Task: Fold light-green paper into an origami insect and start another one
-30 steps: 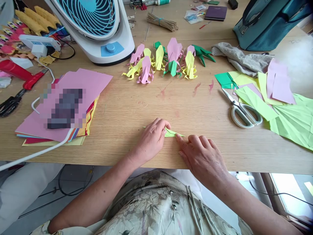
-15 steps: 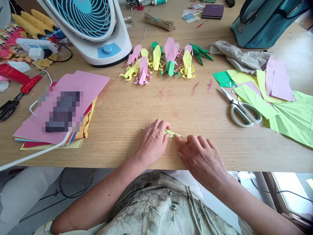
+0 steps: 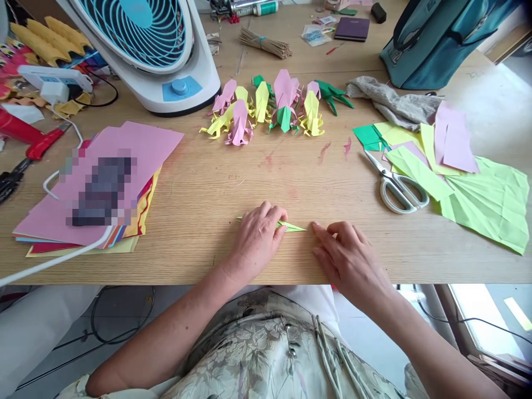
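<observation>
A narrow, pointed piece of folded light-green paper lies on the wooden table near its front edge. My left hand covers its middle, with thumb and fingers pressed onto it. One thin tip shows left of that hand, the other to the right. Just beyond the right tip, my right hand rests on the table, index finger stretched out and fingers apart, holding nothing. Farther back stands a group of folded paper figures: pink, yellow and green.
White-handled scissors lie at right, beside paper cuttings and a creased light-green sheet. At left is a stack of coloured paper with a blurred dark object on it. A fan, grey cloth and teal bag stand behind.
My right index finger has slid off the right tip of the folded paper and moved slightly right. My left hand keeps its hold. The whole view has shifted a little.
</observation>
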A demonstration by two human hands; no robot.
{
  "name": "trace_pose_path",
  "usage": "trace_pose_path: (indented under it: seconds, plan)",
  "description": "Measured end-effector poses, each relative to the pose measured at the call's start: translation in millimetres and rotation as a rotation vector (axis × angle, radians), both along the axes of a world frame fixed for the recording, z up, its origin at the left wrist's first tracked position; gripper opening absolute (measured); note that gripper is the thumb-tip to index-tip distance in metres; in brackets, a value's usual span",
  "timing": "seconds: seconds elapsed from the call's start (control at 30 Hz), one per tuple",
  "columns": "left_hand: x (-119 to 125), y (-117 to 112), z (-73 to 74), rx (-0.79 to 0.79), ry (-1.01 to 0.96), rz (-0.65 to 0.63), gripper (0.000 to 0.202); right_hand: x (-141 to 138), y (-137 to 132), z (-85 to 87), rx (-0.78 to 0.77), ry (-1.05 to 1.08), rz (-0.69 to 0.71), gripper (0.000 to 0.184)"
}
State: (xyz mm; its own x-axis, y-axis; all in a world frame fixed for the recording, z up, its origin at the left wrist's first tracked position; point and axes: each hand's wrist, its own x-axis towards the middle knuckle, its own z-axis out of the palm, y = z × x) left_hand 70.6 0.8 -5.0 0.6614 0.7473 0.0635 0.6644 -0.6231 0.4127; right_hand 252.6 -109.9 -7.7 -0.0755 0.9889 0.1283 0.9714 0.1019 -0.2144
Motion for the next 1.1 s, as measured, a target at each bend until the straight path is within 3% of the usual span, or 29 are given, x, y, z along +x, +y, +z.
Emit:
trace_pose_path:
  seconds: [0.13, 0.27, 0.4, 0.53, 0.77, 0.9, 0.97, 1.1]
  plan:
    - [-1, 0, -0.2, 0.049, 0.000, -0.028, 0.007, 3, 8, -0.6, 0.009, 0.196, -0.040, 0.033]
    - [-4, 2, -2.9, 0.137, -0.014, -0.091, 0.009, -9, 20, 0.7, 0.002, 0.195, -0.070, 0.021]
    - [-9, 8, -3.9, 0.108, -0.064, -0.199, 0.008, -23, 28, 1.0, -0.017, 0.150, -0.083, 0.012]
    - [-13, 16, 3.7, 0.051, -0.057, -0.262, 0.014, -30, 33, 2.2, -0.049, 0.128, -0.101, 0.014]
    - [-12, 25, 21.3, -0.037, 0.049, -0.310, 0.008, -32, 33, 9.1, -0.091, 0.252, -0.148, 0.009]
    - [-12, 36, 24.9, -0.225, -0.149, -0.265, 0.012, -20, 49, 17.5, -0.116, 0.532, -0.082, 0.010]
    - [-8, 45, 27.7, -0.317, -0.314, -0.178, 0.005, -11, 68, 24.3, -0.104, 0.764, -0.055, 0.015]
    - [5, 62, 32.9, -0.493, -0.676, -0.009, 0.021, 0, 116, 42.5, -0.057, 1.151, 0.008, 0.034]
